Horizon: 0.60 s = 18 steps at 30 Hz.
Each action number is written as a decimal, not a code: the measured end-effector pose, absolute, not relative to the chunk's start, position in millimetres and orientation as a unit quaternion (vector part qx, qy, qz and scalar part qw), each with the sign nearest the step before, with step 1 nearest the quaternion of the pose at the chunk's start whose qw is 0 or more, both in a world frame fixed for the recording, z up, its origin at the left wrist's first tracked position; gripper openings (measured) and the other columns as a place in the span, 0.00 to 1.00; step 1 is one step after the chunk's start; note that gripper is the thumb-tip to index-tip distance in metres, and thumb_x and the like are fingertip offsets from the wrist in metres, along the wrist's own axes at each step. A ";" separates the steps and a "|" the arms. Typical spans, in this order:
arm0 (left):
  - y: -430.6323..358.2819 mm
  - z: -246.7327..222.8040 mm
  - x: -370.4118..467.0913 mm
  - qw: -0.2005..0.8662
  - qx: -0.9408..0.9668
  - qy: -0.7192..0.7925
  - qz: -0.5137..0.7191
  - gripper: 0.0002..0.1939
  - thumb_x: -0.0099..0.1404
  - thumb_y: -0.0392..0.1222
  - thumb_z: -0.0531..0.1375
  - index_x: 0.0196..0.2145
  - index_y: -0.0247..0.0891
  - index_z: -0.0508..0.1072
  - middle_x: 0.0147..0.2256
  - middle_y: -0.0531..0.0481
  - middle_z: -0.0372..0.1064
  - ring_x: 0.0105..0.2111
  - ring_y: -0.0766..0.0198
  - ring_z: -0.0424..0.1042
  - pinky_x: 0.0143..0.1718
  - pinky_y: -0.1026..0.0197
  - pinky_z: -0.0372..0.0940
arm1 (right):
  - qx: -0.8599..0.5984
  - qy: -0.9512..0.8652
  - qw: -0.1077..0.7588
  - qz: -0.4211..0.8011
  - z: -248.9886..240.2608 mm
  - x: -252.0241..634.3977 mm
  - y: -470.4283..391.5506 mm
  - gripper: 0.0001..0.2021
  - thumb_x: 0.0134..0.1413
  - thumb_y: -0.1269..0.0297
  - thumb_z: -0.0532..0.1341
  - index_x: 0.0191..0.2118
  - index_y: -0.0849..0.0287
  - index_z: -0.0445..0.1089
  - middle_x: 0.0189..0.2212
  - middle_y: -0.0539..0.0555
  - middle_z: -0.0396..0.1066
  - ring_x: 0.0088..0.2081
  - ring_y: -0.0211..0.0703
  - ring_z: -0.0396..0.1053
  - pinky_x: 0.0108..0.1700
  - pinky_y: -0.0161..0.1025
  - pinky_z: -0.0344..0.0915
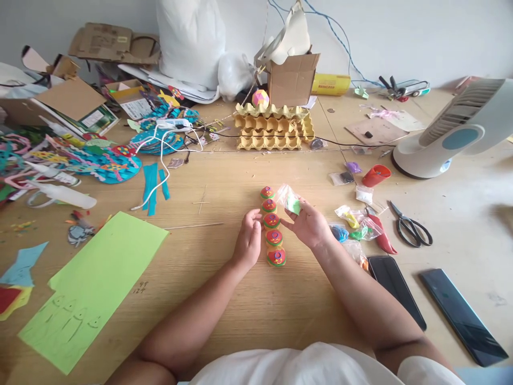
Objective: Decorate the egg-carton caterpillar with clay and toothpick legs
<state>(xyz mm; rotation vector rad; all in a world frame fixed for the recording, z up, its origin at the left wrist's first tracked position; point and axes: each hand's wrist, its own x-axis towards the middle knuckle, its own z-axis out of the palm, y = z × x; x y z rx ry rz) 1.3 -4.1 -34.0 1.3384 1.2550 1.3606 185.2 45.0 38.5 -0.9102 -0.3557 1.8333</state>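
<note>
Several small domed pieces (272, 221) stand in a row running away from me, each with a red top, a green rim and blue, purple and yellow details. To the left of the row, my left hand (247, 239) rests on its side with fingers loosely curved and nothing in them. Its fingertips are close to the middle pieces; contact is unclear. On the other side, my right hand (308, 224) pinches a small clear plastic bag (292, 202) holding something light green, with one finger stretched toward the row.
Bags of coloured clay (352, 219), scissors (409, 224), a phone (395, 286) and a red cup (375, 175) lie to the right. Green paper (108, 278) is at left. Yellow egg cartons (272, 128) and a white fan (444, 133) stand farther back.
</note>
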 end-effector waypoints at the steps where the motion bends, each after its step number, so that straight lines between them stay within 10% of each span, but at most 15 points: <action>1: -3.9 -34.1 0.9 0.416 0.535 0.501 0.539 0.26 0.76 0.59 0.48 0.61 0.41 0.62 0.55 0.38 0.65 0.54 0.53 0.71 0.54 0.47 0.72 | -0.378 -0.148 0.507 0.760 37.6 184.6 46.1 0.07 0.57 0.65 0.62 0.41 0.47 0.73 0.43 0.45 0.77 0.47 0.47 0.69 0.58 0.56 0.65; 18: -5.0 -25.5 -2.7 0.276 0.603 0.537 0.521 0.20 0.78 0.52 0.48 0.58 0.40 0.67 0.53 0.40 0.68 0.53 0.55 0.70 0.54 0.51 0.67 | -0.381 -0.125 0.550 0.732 37.1 195.9 39.7 0.08 0.55 0.64 0.67 0.41 0.48 0.73 0.37 0.44 0.77 0.33 0.36 0.71 0.40 0.37 0.70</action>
